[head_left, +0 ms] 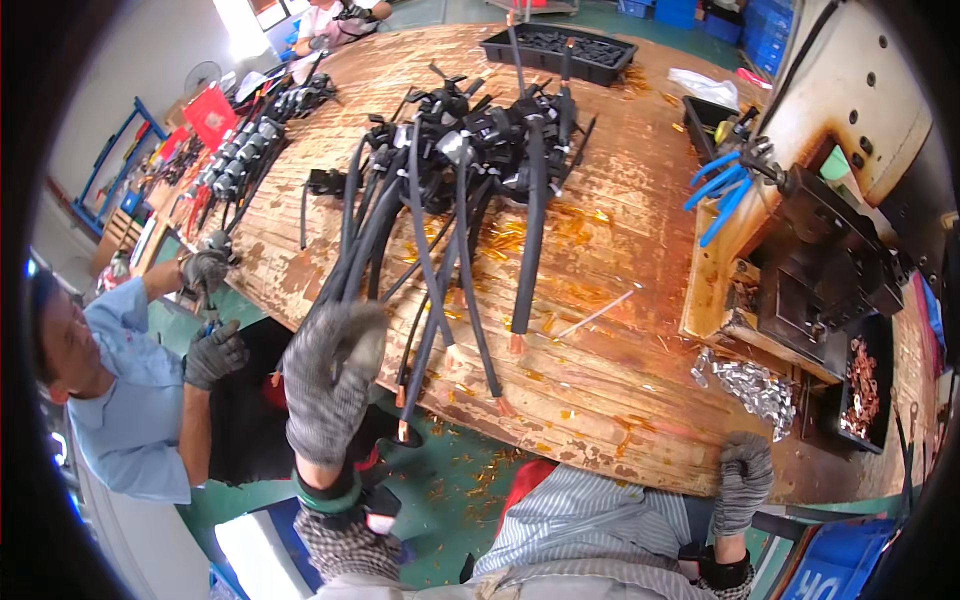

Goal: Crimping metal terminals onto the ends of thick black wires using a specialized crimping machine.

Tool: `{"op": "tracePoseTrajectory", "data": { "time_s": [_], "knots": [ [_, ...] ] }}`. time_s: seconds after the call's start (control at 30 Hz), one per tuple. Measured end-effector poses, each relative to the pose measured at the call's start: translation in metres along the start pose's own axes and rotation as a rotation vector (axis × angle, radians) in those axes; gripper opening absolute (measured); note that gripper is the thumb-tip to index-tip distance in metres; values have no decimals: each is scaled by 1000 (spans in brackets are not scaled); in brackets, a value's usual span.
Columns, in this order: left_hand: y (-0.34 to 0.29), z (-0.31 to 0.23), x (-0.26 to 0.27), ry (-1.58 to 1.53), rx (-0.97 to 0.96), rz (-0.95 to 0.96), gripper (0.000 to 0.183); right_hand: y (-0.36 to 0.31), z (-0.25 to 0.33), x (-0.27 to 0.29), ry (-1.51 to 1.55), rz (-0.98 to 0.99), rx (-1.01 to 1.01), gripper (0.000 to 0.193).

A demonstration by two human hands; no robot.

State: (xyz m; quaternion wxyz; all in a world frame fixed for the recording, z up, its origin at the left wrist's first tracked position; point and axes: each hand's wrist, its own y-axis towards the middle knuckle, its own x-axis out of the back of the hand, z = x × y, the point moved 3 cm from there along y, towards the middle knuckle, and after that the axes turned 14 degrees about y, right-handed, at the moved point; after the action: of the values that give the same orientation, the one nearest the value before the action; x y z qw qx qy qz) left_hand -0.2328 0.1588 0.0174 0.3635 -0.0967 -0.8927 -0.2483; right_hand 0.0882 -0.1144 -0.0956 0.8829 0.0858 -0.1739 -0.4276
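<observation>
Gloved in gray knit, the left hand (335,375) is raised at the near edge of the surface (620,400), its fingers bent toward the thumb; whether anything is gripped by them cannot be told. Just beyond those fingers, and partly hidden by them, black cables (534,225) are spread, their bared copper ends (516,344) pointed toward the near edge, a few extended past it to the fingers' right. Well apart from the cables, the right hand (746,480), also gloved, is placed at the same edge with fingers curled; nothing can be made out inside them. Farther beyond the left fingers, dark connectors (515,135) are bunched at the cables' far ends. Just beyond the right fingers, silver pieces (755,395) are heaped, with copper-colored pieces (861,385) held to their right. Farther past them, blue-handled tools (722,190) are set beside a machine (820,250). Left of the left fingers, a co-worker (135,400) in light blue is seen.
</observation>
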Motion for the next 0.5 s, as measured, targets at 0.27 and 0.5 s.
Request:
{"op": "tracePoseTrajectory", "data": {
  "time_s": [0.27,0.5],
  "knots": [
    [178,-37,-27,637,-297,290,39,2,-7,6,-171,16,195,13],
    [263,-23,-138,999,-177,390,54,0,-14,6,-98,22,144,14]
  ]
}}
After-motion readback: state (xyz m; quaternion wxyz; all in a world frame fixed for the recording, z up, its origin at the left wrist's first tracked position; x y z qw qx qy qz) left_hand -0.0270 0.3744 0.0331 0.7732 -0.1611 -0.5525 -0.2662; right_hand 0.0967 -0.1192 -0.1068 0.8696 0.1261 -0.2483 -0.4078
